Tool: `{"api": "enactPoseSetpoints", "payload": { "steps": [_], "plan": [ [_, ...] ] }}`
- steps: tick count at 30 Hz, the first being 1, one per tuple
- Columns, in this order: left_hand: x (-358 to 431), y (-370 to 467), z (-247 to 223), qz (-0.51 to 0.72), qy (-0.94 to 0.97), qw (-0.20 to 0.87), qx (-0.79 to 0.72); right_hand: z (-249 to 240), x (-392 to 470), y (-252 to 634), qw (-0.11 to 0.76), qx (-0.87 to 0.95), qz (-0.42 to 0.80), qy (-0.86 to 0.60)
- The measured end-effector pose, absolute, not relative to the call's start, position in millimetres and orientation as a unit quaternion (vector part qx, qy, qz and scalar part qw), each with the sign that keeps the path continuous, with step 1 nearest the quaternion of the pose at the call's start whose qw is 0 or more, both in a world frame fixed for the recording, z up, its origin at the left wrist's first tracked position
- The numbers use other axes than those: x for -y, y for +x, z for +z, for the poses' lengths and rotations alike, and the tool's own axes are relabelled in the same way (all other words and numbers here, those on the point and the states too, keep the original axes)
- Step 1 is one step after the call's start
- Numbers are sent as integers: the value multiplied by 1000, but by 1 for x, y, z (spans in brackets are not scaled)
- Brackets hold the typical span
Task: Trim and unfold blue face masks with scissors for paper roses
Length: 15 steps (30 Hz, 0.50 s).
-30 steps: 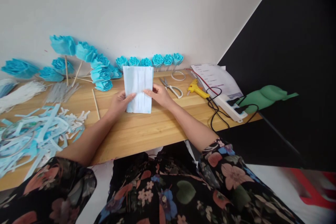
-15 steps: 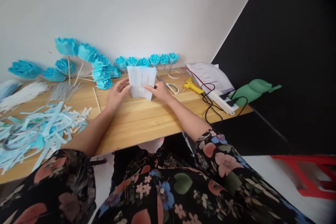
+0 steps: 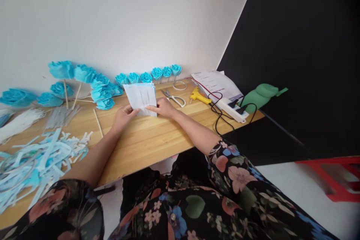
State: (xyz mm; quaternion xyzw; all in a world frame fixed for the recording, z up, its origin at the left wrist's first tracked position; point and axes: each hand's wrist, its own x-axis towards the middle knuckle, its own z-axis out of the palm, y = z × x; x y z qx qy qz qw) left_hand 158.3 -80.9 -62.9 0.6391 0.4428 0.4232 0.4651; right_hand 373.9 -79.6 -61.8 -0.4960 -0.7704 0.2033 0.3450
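Observation:
A stack of white and pale blue paper sheets [image 3: 140,96] stands upright above the wooden table, its lower part between my hands. My left hand [image 3: 123,116] grips its lower left corner, thumb on the near face. On the lower right, my right hand [image 3: 163,107] is closed on the same stack, its thumb across the front and its other fingers partly hidden behind. Scissors [image 3: 176,98] with white handles lie just beyond my right hand. Behind the stack, a row of small blue paper flowers [image 3: 146,77] lines the wall.
Larger blue flowers on sticks [image 3: 84,73] stand at the back left. Paper strips [image 3: 47,157] cover the left of the table, near a loose stick [image 3: 98,123]. To the right are a yellow glue gun [image 3: 200,95], a tape ring [image 3: 179,85], a power strip [image 3: 232,109] and a green pouch [image 3: 260,95].
The stack now tilts to the left, and my left hand has come round its lower corner. The scissors show more fully. The whole view has shifted somewhat.

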Motion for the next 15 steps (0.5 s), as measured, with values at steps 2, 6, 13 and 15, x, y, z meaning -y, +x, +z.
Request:
{"api": "enactPoseSetpoints", "payload": {
  "steps": [2, 6, 13, 15],
  "plan": [
    [82, 159, -61, 419, 640, 461, -449, -60, 81, 374, 336, 781, 196, -488],
    [82, 158, -61, 421, 647, 454, -444, -57, 85, 374, 325, 796, 166, -483],
    [82, 156, -62, 425, 639, 439, -467, -57, 85, 372, 308, 810, 150, -476],
    [82, 157, -61, 427, 640, 435, -468, -58, 86, 370, 304, 809, 152, -480]
  ]
}}
